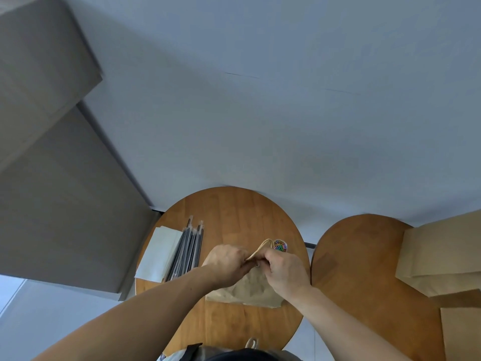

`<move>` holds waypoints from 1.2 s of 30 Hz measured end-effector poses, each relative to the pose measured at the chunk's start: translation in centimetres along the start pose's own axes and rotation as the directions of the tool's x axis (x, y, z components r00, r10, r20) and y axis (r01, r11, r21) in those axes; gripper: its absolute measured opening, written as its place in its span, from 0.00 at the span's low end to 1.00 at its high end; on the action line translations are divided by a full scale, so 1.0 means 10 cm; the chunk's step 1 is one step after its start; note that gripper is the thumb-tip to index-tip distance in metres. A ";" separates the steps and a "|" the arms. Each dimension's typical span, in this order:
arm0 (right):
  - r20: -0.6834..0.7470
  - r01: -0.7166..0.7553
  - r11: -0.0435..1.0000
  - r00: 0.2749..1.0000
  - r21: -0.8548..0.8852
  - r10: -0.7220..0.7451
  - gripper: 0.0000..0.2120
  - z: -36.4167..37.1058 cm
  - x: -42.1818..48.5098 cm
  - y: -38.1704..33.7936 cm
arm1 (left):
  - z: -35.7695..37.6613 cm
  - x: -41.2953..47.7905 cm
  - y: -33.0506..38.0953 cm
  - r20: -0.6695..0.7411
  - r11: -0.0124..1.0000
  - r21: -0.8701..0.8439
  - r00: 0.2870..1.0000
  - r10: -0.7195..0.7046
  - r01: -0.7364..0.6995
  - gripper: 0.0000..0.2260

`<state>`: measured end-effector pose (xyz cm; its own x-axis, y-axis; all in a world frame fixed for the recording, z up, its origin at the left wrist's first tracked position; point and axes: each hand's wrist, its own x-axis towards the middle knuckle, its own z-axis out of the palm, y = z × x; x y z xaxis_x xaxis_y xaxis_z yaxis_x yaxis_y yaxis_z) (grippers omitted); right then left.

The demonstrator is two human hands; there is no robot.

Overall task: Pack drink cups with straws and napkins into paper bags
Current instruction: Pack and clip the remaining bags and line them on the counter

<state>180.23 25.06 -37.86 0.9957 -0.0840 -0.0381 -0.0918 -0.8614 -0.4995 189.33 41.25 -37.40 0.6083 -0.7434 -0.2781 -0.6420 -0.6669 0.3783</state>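
Head view looks down on two round wooden tables: the left table (234, 209) is where the work is going on, and the right table (359, 256) has a stack of flat bags (442, 256) on its far side, so more packing probably remains. One paper bag (250, 290) lies on the left table, near its middle and just in front of the person, with its top gathered together. This looks like the closing step for this bag. No cup is visible, and I cannot tell what is inside.

White napkins (158, 251) and wrapped straws (187, 248) lie side by side well to the left, in easy reach.

Both the left hand (226, 261) and the right hand (283, 269) have fingers curled tight, pinching the bag's mouth below its cord handles (263, 246). A small tub of coloured paper clips (280, 245) stands just behind the hands. A grey clip (257, 263) seems to sit between the fingertips. Nothing blocks the hands.
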 end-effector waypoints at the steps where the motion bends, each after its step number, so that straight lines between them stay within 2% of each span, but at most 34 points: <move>1: 0.015 -0.010 1.000 1.000 -0.010 0.010 0.08 0.00 0.01 0.00 | 0.00 0.00 0.00 -0.002 1.000 -0.001 1.000 -0.002 0.002 0.16; 10: 0.148 -0.088 0.993 0.984 -0.084 0.099 0.10 0.04 0.07 0.03 | 0.04 0.00 -0.01 0.032 0.998 -0.025 0.998 -0.050 0.050 0.15; 18: 0.139 -0.064 0.992 0.987 -0.106 0.078 0.10 0.05 0.07 -0.02 | 0.01 -0.02 -0.02 0.062 0.997 -0.046 0.996 -0.063 0.066 0.15; 23: 0.052 0.005 0.992 0.999 -0.125 0.001 0.11 0.03 -0.04 -0.03 | -0.04 -0.01 0.05 0.121 0.991 -0.066 0.987 -0.107 0.115 0.15; 25: -0.047 0.079 0.995 0.995 -0.063 -0.082 0.10 0.01 -0.12 -0.03 | -0.11 0.01 0.07 0.152 0.982 -0.114 0.979 -0.134 0.152 0.14; 27: -0.211 0.204 0.979 0.957 0.009 -0.198 0.09 0.00 -0.20 0.01 | -0.20 -0.01 0.03 0.145 0.981 -0.145 0.983 -0.110 0.132 0.11; 29: -0.345 0.289 0.957 0.901 0.029 -0.262 0.06 -0.04 -0.28 0.07 | -0.26 -0.05 -0.09 0.142 0.977 -0.171 0.985 -0.100 0.124 0.16; 31: -0.392 0.263 0.965 0.890 0.023 -0.233 0.07 -0.12 -0.31 0.15 | -0.27 -0.11 -0.27 0.168 0.964 -0.214 0.978 -0.126 0.161 0.24; 33: -0.311 0.107 0.994 0.946 0.032 -0.092 0.13 -0.16 -0.30 0.23 | -0.22 -0.17 -0.43 0.202 0.937 -0.268 0.964 -0.173 0.225 0.30; 36: -0.011 -0.111 0.991 0.994 0.069 0.112 0.27 -0.12 -0.33 0.37 | -0.09 -0.28 -0.60 0.252 0.845 -0.405 0.931 -0.265 0.350 0.32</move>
<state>176.59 21.50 -38.53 0.9790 -0.1853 -0.0847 -0.2010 -0.8099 -0.5510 191.86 47.35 -38.13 0.6185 -0.5284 -0.5816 -0.1405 -0.8026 0.5798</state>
